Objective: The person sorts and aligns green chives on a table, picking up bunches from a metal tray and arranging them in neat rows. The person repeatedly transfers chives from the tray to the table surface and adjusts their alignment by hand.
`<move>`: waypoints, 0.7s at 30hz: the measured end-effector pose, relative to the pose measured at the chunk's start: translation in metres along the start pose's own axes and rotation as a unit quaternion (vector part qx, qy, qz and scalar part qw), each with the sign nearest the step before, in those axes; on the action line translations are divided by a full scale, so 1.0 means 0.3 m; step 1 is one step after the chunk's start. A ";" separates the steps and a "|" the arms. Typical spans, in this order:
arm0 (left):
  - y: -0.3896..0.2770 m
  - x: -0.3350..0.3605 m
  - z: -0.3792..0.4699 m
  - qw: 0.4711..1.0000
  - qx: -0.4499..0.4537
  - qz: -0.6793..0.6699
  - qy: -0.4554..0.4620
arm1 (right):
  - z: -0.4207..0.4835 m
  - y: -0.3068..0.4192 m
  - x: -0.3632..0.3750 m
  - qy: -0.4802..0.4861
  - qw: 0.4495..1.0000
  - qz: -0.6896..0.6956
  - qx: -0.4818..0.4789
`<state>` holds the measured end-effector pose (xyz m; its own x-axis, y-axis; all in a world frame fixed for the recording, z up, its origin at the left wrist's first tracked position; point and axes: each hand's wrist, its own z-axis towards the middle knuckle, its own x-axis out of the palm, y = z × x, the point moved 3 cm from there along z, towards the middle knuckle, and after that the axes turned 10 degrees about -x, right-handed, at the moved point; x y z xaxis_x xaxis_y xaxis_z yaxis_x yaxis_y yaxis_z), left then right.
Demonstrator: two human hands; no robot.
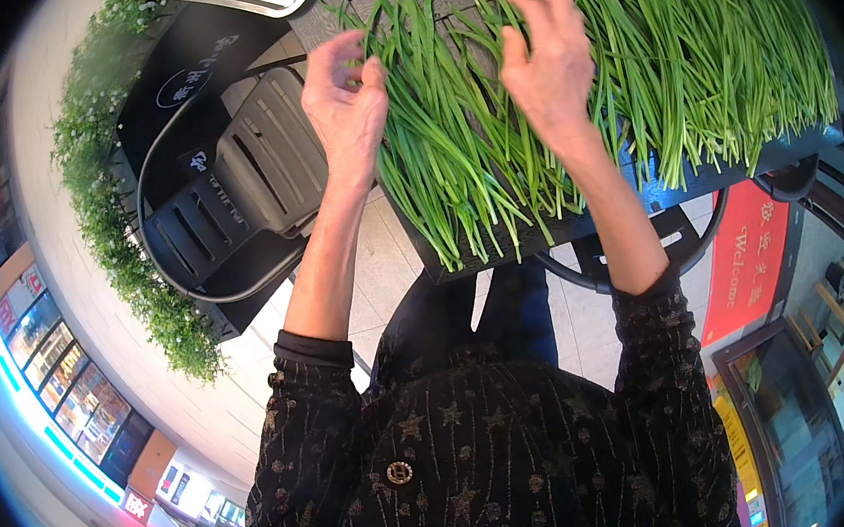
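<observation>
Long green garlic chives are spread across a dark slatted table, thickest on the right side. A thinner layer of chives lies on the left part, with its pale cut ends toward my body. My left hand hovers by the left border of this thinner layer, fingers curled and thumb apart, with nothing visible in it. Above the chives between the thin layer and the thick one is my right hand, its fingers spread and slightly blurred, holding nothing that I can see. It hides some leaves beneath it.
A metal tray sits at the far left of the table. Left of the table stand a dark slatted armchair and a planter of leafy greenery. Another chair is partly under the near edge. A red mat lies at right.
</observation>
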<state>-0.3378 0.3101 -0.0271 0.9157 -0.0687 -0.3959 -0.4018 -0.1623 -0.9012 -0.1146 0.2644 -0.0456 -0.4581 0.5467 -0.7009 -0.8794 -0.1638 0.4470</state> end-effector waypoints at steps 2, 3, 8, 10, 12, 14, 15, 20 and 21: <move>0.049 -0.004 -0.004 0.995 -0.057 0.073 -0.022 | -0.019 0.068 0.057 0.133 0.991 0.016 0.014; 0.067 -0.005 -0.009 0.992 -0.055 0.107 -0.038 | -0.027 0.107 0.092 0.168 0.985 -0.012 0.022; 0.122 -0.029 -0.013 0.978 -0.006 0.181 -0.101 | -0.043 0.081 0.101 0.248 0.968 0.019 0.016; 0.134 -0.058 0.004 0.976 0.018 0.183 -0.121 | -0.038 -0.006 0.060 0.242 0.962 0.020 0.122; 0.149 -0.093 0.040 0.981 0.007 0.153 -0.120 | -0.024 0.002 0.030 0.167 0.985 -0.036 0.008; 0.162 -0.111 0.061 0.979 -0.018 0.162 -0.123 | -0.022 0.058 0.038 0.116 0.991 -0.041 -0.055; 0.166 -0.105 0.072 0.975 -0.028 0.194 -0.106 | -0.024 0.109 0.056 0.089 0.992 -0.009 -0.087; 0.165 -0.066 0.122 0.953 -0.085 0.291 -0.013 | -0.049 0.280 0.192 0.264 0.959 0.095 -0.050; 0.161 -0.065 0.129 0.950 -0.086 0.300 0.001 | -0.047 0.269 0.186 0.254 0.960 0.119 -0.032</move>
<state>-0.3752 0.3416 -0.0698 0.5222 -0.2012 -0.8288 -0.8453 -0.2514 -0.4715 -0.2130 0.2699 -0.0564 -0.6362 0.0208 -0.7712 -0.7414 -0.2929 0.6037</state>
